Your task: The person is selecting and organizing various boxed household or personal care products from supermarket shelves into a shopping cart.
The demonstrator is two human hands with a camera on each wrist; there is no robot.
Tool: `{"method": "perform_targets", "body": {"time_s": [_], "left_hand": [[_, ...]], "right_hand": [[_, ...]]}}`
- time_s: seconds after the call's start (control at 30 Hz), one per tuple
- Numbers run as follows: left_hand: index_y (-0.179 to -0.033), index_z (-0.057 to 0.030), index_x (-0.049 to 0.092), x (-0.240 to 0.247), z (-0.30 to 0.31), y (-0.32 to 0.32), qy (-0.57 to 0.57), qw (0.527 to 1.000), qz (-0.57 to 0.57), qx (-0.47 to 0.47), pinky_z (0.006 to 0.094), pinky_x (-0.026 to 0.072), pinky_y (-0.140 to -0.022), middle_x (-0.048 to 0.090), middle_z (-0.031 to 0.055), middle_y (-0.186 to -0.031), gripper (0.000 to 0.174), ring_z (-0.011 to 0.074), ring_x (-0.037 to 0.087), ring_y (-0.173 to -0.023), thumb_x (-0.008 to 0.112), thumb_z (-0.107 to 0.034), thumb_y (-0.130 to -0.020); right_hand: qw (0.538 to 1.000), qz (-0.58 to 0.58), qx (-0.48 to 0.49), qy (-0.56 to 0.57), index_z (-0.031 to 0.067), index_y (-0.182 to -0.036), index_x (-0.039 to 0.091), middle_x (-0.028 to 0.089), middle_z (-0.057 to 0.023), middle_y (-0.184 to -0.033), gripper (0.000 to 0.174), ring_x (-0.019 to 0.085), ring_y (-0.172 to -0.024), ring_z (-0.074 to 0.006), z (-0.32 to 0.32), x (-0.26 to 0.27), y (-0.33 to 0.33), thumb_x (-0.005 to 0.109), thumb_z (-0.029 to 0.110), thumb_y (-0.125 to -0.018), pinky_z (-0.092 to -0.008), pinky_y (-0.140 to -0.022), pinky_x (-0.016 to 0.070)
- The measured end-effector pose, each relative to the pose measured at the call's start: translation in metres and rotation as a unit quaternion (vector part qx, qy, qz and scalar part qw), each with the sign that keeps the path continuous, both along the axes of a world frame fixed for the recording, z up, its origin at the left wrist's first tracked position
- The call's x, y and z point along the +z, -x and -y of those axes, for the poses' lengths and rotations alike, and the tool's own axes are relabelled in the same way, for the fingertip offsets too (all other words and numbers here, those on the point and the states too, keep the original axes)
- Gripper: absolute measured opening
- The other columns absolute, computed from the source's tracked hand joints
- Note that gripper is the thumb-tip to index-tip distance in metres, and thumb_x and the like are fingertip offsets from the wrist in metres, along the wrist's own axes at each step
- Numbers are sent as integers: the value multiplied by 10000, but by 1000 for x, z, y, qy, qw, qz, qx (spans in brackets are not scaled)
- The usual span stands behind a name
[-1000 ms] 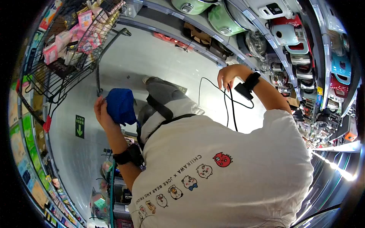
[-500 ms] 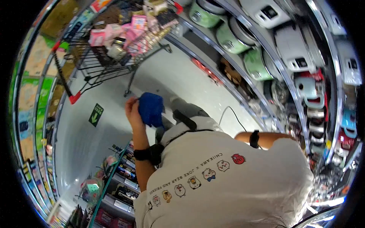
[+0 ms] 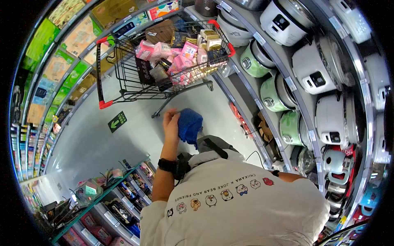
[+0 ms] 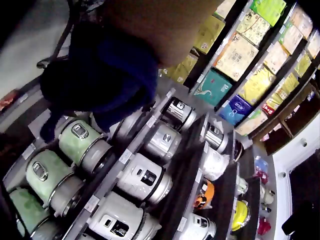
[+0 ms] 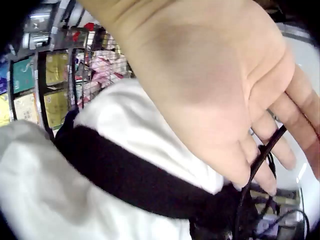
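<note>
In the head view my left hand grips a bunched blue cloth by its side, held out in front of the body. The left wrist view shows the same cloth dark, with a loose end hanging down. The white shirt hides my right hand in the head view. In the right wrist view, the right hand has its palm facing the camera and its fingers loosely bent. A thin black cable runs between its thumb and fingers and trails downward beside the shirt and a black strap.
A wire shopping cart piled with pink and gold packages stands ahead. Shelves of rice cookers line the right side. Boxed goods fill the left shelves. A low glass-topped display stands at lower left. A green exit sign marks the floor.
The head view has turned, so the cart and left hand with the blue cloth appear farther right. My right hand, earlier visible with the black cable, is now hidden behind the shirt there.
</note>
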State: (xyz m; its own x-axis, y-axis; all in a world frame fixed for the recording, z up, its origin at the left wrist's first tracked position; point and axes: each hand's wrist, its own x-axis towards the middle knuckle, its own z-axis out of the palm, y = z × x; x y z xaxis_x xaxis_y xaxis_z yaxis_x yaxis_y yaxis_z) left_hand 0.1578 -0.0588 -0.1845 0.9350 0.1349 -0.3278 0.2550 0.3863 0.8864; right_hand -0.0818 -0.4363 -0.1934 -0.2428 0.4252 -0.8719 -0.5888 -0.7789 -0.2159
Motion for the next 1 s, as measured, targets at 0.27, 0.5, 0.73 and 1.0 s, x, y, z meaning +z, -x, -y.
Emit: {"method": "perform_targets", "body": {"time_s": [0.27,0.5,0.73,1.0], "left_hand": [[-1086,-29,505,17,33,-46,77,996,-5,-46,281,439,-803,564,106,-986,265,182,537,-913,525,-26,-822],[-1160,-67,478,51,63,-107,51,986,-1,-159,287,413,-860,514,91,-1095,344,182,505,-978,509,-28,-820],[-1181,-75,463,14,19,-203,-1,951,147,-271,274,323,-951,501,58,-1094,363,181,449,-1083,472,-9,-823],[-1053,-67,521,-52,-21,-300,5,950,-49,-308,271,467,-689,581,25,-1005,241,142,549,-847,545,-117,-819]], "right_hand": [[936,348,-37,43,80,-1207,484,620,-97,-882,336,628,-573,-157,-13,19,-194,488,229,-905,-274,-582,527],[822,358,-412,-163,206,-1385,222,401,-146,-1264,597,503,-1058,-223,-122,96,-331,538,254,-881,-328,-765,510],[785,372,-457,-191,175,-1273,401,509,-67,-1153,596,497,-1044,-167,-173,58,-436,679,82,-754,-315,-850,448],[765,593,-250,29,115,-1097,490,559,-60,-978,513,530,-901,-186,-164,10,-514,736,126,-648,-321,-804,434]]}}
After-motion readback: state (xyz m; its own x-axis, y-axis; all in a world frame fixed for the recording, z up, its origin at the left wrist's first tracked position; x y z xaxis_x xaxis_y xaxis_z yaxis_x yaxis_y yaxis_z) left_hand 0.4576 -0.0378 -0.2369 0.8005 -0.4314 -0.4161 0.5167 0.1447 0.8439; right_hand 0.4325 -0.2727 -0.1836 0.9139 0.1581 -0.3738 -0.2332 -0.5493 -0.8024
